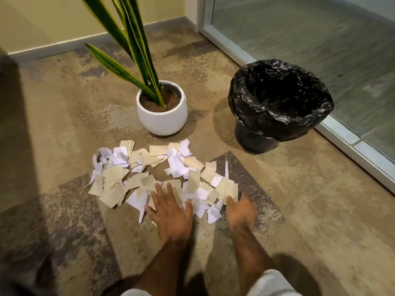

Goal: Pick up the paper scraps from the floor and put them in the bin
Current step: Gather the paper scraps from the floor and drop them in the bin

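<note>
Barely begun, with torn white-and-beige paper scraps (115, 174) heaped on floor (64, 124), black-bagged round bin (280, 119) waiting, left hand (171, 214) grip wide atop them, right hand (241, 212) grip indiscernible through blur

Dim warm light, seemingly motion-blurred foreground.

The floor (64, 146) is a mottled tan and grey surface. A loose pile of white and beige paper scraps (136, 180) lies directly on it. A white round plant pot (162, 118) stands at 12 o'clock from the pile, just beyond its edge. The bin (277, 120), lined with a black bag, stands at 2 o'clock from the pile, apart from the pot.
</note>
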### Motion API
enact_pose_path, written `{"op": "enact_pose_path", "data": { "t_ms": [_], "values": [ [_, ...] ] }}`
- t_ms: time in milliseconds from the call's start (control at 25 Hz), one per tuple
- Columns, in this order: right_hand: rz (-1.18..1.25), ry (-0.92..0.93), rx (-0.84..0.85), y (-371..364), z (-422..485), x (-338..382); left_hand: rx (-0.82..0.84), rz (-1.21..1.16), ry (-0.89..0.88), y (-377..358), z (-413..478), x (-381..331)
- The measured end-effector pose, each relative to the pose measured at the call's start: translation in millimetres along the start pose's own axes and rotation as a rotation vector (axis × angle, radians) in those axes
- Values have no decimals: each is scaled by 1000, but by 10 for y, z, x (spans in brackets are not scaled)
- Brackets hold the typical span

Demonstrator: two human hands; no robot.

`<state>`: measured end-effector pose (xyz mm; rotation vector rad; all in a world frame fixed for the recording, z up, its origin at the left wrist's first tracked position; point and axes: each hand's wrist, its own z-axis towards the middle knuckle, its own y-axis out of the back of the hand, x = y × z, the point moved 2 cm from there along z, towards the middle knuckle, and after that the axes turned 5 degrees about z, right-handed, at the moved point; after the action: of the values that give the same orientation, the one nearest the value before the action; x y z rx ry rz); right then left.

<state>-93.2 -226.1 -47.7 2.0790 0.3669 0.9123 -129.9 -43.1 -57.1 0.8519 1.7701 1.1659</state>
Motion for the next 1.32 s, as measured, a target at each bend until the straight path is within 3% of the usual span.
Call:
{"op": "enact_pose_path", "data": {
  "t_ms": [160,360,400,560,680,760,880,960,1040,1160,1320],
  "values": [
    [19,-23,16,-94,-15,181,128,20,70,-233,-167,45],
    [164,209,334,-400,-127,638,113,-13,61,-253,67,19],
    [226,218,326,-371,-104,672,98,-36,58,-228,127,3],
    [174,10,62,-50,27,451,-31,-20,101,-151,151,105],
    [18,-112,170,-155,-273,317,-8,-92,321,-129,9,246],
    [78,-76,240,-346,-477,386,41,-153,384,-113,-31,227],
    [223,68,312,-547,-597,673,50,-180,314,-66,72,149],
    [233,203,388,-586,-579,786,-44,-268,240,6,136,120],
    [230,242,305,-464,-432,818,-159,-362,240,131,206,101],
    [130,207,192,-231,-73,820,-219,-359,392,296,338,82],
    [-241,279,473,-323,19,936,7,-421,517,369,572,-12]
  ]
}}
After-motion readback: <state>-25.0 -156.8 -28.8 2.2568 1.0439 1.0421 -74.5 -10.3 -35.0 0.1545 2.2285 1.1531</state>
